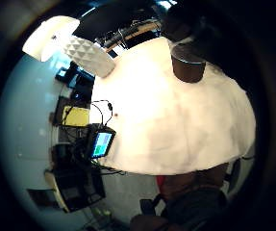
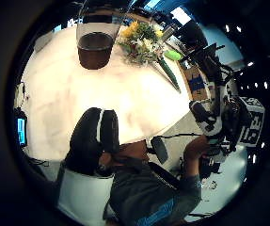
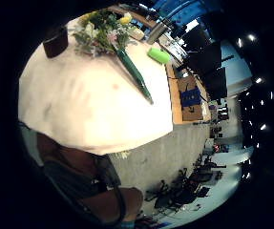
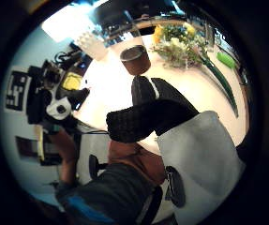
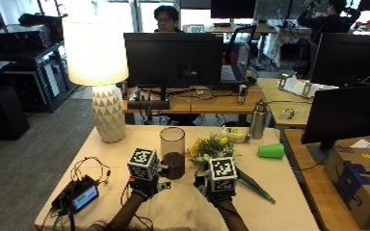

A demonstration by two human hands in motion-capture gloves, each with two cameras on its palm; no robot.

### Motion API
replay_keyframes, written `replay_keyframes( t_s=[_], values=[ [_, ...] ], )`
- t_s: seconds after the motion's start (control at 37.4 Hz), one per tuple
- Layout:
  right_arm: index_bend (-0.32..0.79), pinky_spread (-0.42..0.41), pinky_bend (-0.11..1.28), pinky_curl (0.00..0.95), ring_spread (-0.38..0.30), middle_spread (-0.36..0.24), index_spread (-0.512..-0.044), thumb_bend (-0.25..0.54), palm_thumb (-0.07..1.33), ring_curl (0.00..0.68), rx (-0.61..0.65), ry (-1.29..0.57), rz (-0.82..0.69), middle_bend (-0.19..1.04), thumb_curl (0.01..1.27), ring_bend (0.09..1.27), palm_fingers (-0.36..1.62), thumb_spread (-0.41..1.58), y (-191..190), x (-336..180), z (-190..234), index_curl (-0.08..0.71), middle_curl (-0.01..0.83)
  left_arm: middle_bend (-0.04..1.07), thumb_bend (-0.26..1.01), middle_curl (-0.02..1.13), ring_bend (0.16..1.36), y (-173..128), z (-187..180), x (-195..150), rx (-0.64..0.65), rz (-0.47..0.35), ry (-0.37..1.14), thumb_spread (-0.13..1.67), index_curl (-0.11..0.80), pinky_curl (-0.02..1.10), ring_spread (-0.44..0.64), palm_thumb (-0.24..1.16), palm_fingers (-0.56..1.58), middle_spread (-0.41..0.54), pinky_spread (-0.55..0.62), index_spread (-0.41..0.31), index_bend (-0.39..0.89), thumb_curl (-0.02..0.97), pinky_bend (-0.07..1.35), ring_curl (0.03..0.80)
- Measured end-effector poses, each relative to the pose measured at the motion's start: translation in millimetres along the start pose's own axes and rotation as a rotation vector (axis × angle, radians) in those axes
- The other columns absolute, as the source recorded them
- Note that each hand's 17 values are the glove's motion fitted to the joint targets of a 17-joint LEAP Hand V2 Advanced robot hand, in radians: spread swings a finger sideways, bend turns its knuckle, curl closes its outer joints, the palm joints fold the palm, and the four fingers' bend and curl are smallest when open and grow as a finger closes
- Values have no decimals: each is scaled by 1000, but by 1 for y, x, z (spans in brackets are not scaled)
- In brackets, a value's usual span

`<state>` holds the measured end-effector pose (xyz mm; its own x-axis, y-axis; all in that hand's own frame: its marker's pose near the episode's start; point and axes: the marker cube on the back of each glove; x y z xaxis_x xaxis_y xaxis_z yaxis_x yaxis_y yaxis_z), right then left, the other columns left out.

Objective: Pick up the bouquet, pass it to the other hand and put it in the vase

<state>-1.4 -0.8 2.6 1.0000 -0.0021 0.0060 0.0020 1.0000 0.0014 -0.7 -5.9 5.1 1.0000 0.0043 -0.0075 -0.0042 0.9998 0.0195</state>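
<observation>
**Bouquet sits closest to my right hand**

The bouquet [image 5: 218,153] lies on the tabletop [image 5: 281,202] right of the vase [image 5: 172,153], stems trailing right and toward me. My right hand [image 5: 218,188] hovers beside it, my left hand [image 5: 144,185] by the vase, both holding nothing; can't see how far either's spread

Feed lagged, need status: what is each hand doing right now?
Left hand: open, holding nothing.
Right hand: open, holding nothing.
</observation>
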Motion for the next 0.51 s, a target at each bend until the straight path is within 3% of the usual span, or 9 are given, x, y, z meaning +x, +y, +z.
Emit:
replay_keyframes(
  t_s=[0.11, 0.21, 0.51],
  values=[
    [159, 210, 335, 118, 109, 38, -243, 225, 369, 88, 10, -18, -11, 299, 102, 278, 350, 649, -5, -4, 8, 90, 106, 219, 158, 117, 464, -5, 6, 0, 0, 10, 7, 622, 79, 125, 156, 294, 475, 33, 251, -57, 146, 101, 363, 141],
    [155, 258, 339, 158, 137, 46, -294, 220, 391, 121, -23, -8, -13, 303, 132, 288, 331, 843, -5, -4, 11, 131, 145, 214, 142, 165, 489, -7, 8, -2, -18, 2, 9, 792, 113, 168, 194, 311, 447, 40, 310, -70, 141, 135, 373, 182],
    [144, 314, 338, 219, 172, 55, -344, 167, 414, 166, -47, -22, -19, 302, 193, 295, 298, 1094, -4, -8, 14, 188, 218, 203, 75, 238, 516, -8, 6, -3, 2, 1, 17, 1002, 172, 226, 253, 330, 406, 48, 377, -76, 133, 208, 384, 221]
  ],
)
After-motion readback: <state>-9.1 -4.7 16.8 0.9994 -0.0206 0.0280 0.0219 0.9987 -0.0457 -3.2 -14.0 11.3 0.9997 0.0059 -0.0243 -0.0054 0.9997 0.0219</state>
